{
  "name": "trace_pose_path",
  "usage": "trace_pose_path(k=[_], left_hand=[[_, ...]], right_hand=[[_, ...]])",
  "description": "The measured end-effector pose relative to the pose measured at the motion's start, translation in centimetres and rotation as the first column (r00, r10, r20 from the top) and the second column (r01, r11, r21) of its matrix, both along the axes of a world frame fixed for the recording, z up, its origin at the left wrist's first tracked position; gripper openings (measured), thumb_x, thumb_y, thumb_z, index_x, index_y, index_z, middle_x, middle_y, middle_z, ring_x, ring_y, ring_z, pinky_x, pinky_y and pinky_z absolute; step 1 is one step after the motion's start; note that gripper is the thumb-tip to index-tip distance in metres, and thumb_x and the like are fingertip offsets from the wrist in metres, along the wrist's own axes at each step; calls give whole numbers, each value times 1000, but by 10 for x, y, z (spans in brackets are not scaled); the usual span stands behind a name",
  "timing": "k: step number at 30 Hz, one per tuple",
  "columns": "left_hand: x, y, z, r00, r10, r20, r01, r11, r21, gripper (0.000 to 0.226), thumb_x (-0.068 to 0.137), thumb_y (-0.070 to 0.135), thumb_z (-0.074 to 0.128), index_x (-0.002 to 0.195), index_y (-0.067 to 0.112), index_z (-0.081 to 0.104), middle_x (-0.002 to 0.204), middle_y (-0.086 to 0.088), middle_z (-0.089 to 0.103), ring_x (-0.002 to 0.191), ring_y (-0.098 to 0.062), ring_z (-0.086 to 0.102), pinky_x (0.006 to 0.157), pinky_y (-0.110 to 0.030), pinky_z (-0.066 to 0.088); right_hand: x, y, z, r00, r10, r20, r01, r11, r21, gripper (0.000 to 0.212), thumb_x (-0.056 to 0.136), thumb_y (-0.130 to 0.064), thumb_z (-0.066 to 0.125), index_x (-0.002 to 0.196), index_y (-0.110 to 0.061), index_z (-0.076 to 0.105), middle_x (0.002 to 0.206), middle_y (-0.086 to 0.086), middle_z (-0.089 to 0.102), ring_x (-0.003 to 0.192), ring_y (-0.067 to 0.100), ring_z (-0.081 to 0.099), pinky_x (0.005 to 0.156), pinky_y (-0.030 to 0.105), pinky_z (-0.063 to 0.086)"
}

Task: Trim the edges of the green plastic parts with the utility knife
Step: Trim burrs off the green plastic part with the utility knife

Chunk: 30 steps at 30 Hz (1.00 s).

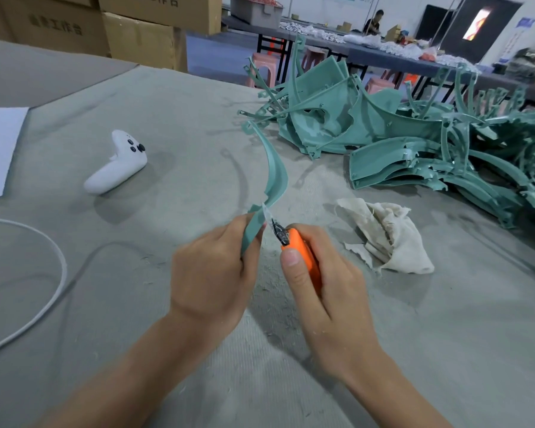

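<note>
Green plastic part (pixel 277 174) clasped in left grip (pixel 210 267), utility knife (pixel 300 251) in right grip (pixel 325 291); boxes (pixel 56 29) read 工作台.

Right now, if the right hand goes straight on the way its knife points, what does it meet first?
The right hand aims the utility knife up and leftward. Its blade seems to touch the edge of the curved green part, just above where the left hand grips it. Depth is unclear.
</note>
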State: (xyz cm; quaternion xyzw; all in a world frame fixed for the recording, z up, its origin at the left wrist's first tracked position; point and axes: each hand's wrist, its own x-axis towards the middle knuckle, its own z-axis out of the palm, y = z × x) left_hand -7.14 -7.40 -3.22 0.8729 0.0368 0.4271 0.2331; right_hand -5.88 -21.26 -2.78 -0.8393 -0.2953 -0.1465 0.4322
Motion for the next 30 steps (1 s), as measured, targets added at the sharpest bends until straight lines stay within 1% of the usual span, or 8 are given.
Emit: trace_pose_path(k=[5, 9, 14, 17, 21, 25, 28, 30], left_hand=[[0, 0, -2, 1000, 30, 5, -31, 998, 53, 31, 91, 26, 50, 78, 6, 68, 45, -1, 47, 38, -22, 44, 51, -18, 17], [1, 0, -2, 999, 42, 12, -43, 995, 95, 30, 90, 25, 51, 77, 6, 69, 46, -2, 50, 38, -22, 46, 52, -18, 14], [1, 3, -4, 1000, 7, 29, -9, 997, 77, 30, 88, 23, 48, 81, 4, 69, 49, -5, 52, 40, -27, 48, 46, -24, 21], [3, 5, -6, 997, 18, 75, -26, 993, 115, 27, 88, 22, 52, 86, 4, 72, 52, -7, 56, 43, -27, 51, 52, -29, 27], [5, 5, -9, 992, 20, 124, -41, 985, 170, 24, 86, 20, 57, 91, 4, 74, 55, -6, 60, 47, -22, 52, 54, -28, 30], [5, 6, -9, 990, 20, 136, -40, 988, 149, 26, 86, 21, 54, 91, 5, 74, 57, -5, 62, 51, -20, 51, 54, -28, 31], [5, 7, -9, 989, 3, 150, -26, 989, 148, 27, 86, 19, 54, 92, 2, 74, 58, -6, 62, 69, -23, 45, 55, -29, 31], [5, 7, -9, 989, -6, 147, -16, 989, 150, 25, 85, 19, 55, 92, 3, 74, 58, -6, 62, 67, -22, 45, 55, -28, 31]], right_hand=[[9, -3, -3, 997, -64, -37, 64, 998, -1, 30, 99, -56, 34, 103, -32, 51, 65, -13, 45, 63, 13, 48, 59, 27, 33], [15, -8, -3, 997, -56, -55, 57, 998, 22, 28, 100, -54, 36, 102, -32, 53, 64, -13, 45, 59, 12, 46, 58, 25, 32], [6, -5, -1, 998, 58, 29, -59, 998, 34, 26, 102, -47, 38, 104, -27, 55, 70, -15, 45, 64, 13, 49, 59, 23, 36], [9, -7, -1, 999, 45, 5, -45, 998, 41, 26, 101, -47, 39, 103, -27, 56, 67, -15, 44, 61, 12, 47, 57, 22, 33], [16, -10, -2, 999, 0, -32, 1, 999, 48, 28, 100, -50, 39, 101, -28, 56, 64, -13, 45, 58, 12, 45, 57, 22, 32], [12, -10, -2, 996, 85, 17, -86, 993, 76, 21, 102, -42, 42, 100, -27, 56, 66, -11, 43, 57, 12, 44, 55, 23, 33], [10, -10, -2, 993, 110, 31, -112, 991, 73, 19, 102, -41, 43, 100, -27, 55, 67, -9, 43, 58, 14, 45, 56, 22, 33], [12, -11, -3, 995, 100, 14, -101, 992, 79, 21, 102, -42, 43, 100, -27, 56, 66, -11, 43, 57, 13, 45, 56, 21, 32]])
